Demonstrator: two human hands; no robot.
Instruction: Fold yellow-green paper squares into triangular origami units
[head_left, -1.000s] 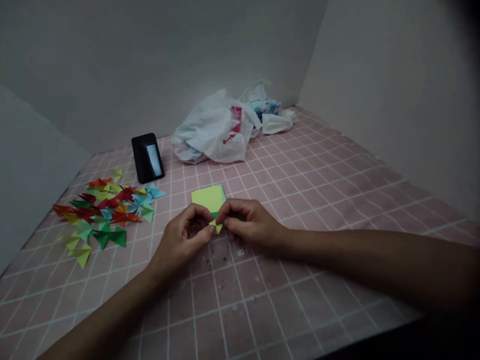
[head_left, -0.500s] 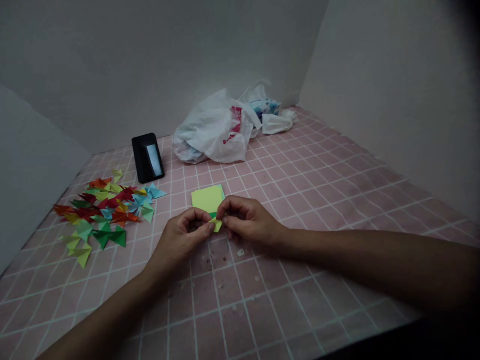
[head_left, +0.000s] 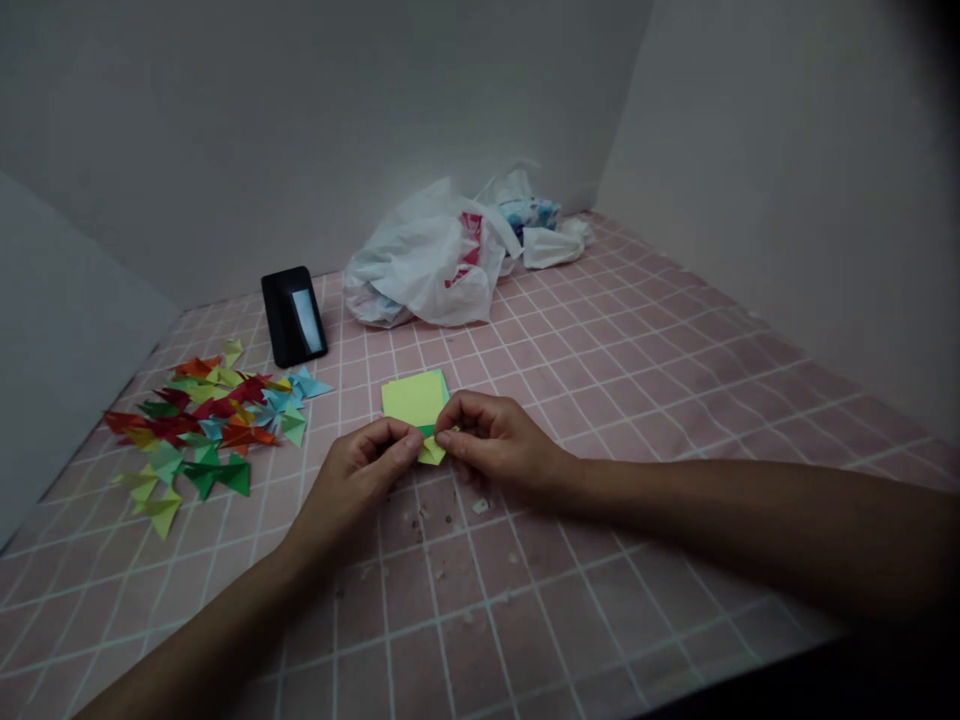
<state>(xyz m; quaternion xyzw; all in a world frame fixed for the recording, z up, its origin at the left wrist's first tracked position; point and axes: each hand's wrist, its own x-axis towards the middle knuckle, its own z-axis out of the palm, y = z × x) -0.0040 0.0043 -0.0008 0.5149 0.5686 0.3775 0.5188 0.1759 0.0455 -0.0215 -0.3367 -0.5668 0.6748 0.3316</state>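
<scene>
A small folded piece of yellow paper is between my two hands, just in front of a stack of square papers. The stack has a yellow sheet on top, with green edges showing beneath. My left hand pinches at the left side of the folded paper with thumb and forefinger. On the other side, my right hand grips it between thumb and bent forefinger, partly covering it. To the left lies a spread of folded paper butterflies in red, orange, yellow, green and blue.
A black phone lies behind the paper shapes. Farther back sits a crumpled white plastic bag, with a blue-patterned packet beside it. Small paper scraps dot the pink checked cloth. Walls close off the back and sides.
My left thumb and fingertips have shifted slightly up and left on the folded paper, so more of it shows. My right hand stays almost in place.
</scene>
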